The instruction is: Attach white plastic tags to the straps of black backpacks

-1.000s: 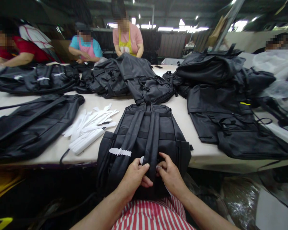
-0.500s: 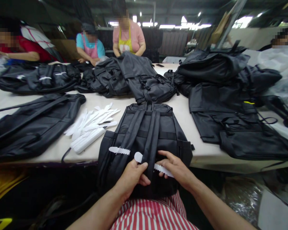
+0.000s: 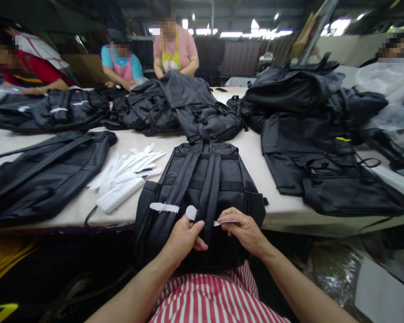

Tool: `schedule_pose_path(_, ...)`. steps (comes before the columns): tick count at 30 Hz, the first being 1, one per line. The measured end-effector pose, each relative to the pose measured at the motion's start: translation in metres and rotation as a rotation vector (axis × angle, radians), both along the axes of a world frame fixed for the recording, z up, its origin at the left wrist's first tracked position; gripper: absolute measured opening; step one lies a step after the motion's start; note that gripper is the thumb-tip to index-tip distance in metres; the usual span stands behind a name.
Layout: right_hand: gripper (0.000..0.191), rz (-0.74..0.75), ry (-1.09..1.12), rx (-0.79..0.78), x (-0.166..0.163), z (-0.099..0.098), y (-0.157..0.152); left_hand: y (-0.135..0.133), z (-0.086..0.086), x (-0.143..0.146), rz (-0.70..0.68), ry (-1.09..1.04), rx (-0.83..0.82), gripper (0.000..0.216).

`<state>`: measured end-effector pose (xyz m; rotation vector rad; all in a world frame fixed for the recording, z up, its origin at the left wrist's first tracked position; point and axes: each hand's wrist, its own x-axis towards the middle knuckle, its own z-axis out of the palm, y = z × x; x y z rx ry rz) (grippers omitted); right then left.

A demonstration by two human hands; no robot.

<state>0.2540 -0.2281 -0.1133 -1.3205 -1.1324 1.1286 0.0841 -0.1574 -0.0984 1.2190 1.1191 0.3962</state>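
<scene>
A black backpack [image 3: 229, 172] lies strap side up at the table's edge, its lower end toward my lap. My left hand [image 3: 183, 237] is closed at the right-hand shoulder strap [image 3: 209, 195], thumb against its edge and fingers curled below. Beside that thumb shows the rounded end of a white notched strip [image 3: 191, 212]. My right hand [image 3: 240, 228] pinches the notched tail on the strap's other side; the stretch between is hidden by the strap. Another white notched strip [image 3: 168, 207] sits at the left-hand strap.
A heap of loose white strips [image 3: 124, 172] lies left of the backpack on the pale table [image 3: 128, 140]. Another black backpack [image 3: 47, 175] lies further left. More black bags [image 3: 289, 157] are piled right and behind. Several people work across the table.
My right hand has closed on the strip's tail, bringing it level and edge-on. My left hand stays at the strap. The whole view has shifted slightly.
</scene>
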Motion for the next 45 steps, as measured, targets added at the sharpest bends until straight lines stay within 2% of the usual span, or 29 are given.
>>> schedule_pose_path(6,0.019,0.042,-0.358,0.255,-0.010,0.014,-0.001,-0.010,-0.015,0.003,0.042,0.059,0.333,0.021)
schedule_pose_path(10,0.021,0.099,-0.527,0.267,-0.014,0.022,0.001,-0.012,-0.019,0.005,0.045,0.061,0.405,0.020)
schedule_pose_path(12,0.021,0.121,-0.585,0.244,-0.019,0.022,0.006,-0.012,-0.021,0.006,0.023,0.059,0.409,0.018)
schedule_pose_path(15,0.020,0.066,-0.612,0.187,-0.029,0.018,0.017,-0.012,-0.025,0.005,0.006,0.042,0.377,0.016)
schedule_pose_path(21,0.008,-0.113,-0.287,-0.070,-0.043,0.002,0.038,-0.007,-0.028,0.000,-0.006,-0.052,0.253,0.031)
schedule_pose_path(27,0.012,-0.201,-0.398,0.029,-0.054,-0.006,0.041,-0.001,-0.023,-0.005,0.106,-0.050,0.144,0.032)
schedule_pose_path(33,0.011,-0.241,-0.497,0.070,-0.060,-0.007,0.038,0.008,-0.024,-0.008,0.245,-0.054,0.238,0.030)
schedule_pose_path(40,0.012,-0.256,-0.544,0.047,-0.061,-0.006,0.039,0.010,-0.034,-0.007,0.281,-0.071,0.269,0.025)
schedule_pose_path(45,0.015,-0.257,-0.628,0.031,-0.063,-0.004,0.042,0.005,-0.035,-0.008,0.299,-0.077,0.304,0.022)
